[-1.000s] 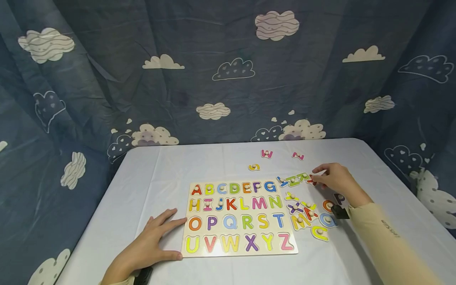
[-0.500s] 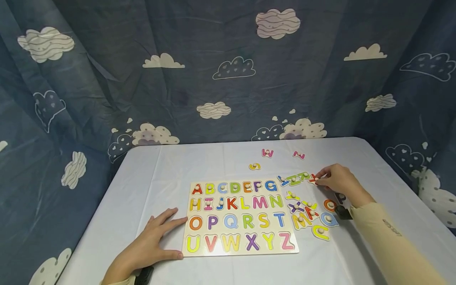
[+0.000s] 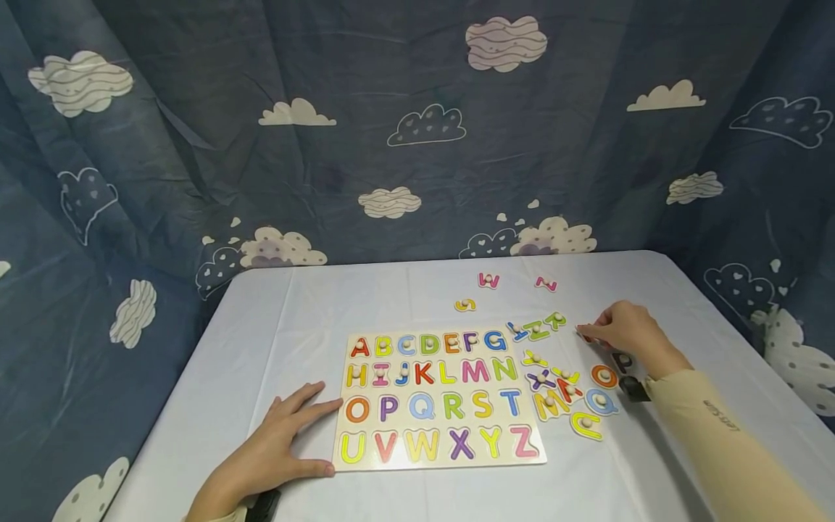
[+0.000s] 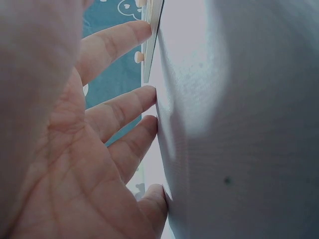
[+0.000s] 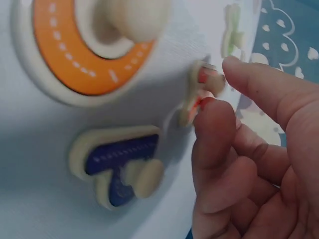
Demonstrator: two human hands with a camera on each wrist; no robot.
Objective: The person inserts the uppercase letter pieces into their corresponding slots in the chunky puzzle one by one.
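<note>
My right hand point(image 3: 629, 335) pinches a red letter piece point(image 3: 585, 332) to the right of the board; in the right wrist view the wooden knob point(image 5: 216, 84) of this tilted red piece sits between thumb and forefinger. My left hand point(image 3: 270, 442) lies with fingers spread at the left edge of the alphabet puzzle board point(image 3: 443, 465), forefinger and thumb touching that edge. Its other fingertips rest on the cloth in the left wrist view. Knobbed letters fill the board's top row and the start of the second; the other letter recesses hold no knobbed pieces.
Loose letters lie right of the board, among them an orange O point(image 3: 604, 376), a purple P point(image 3: 622, 362), a blue Q point(image 3: 601, 402) and a yellow U point(image 3: 586, 426). A green R point(image 3: 555, 321) sits nearest the right hand's left side. A pink Z point(image 3: 546, 283) is farther back.
My right hand's thumb and forefinger have closed on the red letter and drawn it slightly right, away from the green R. The left hand has stayed at the board's edge.
</note>
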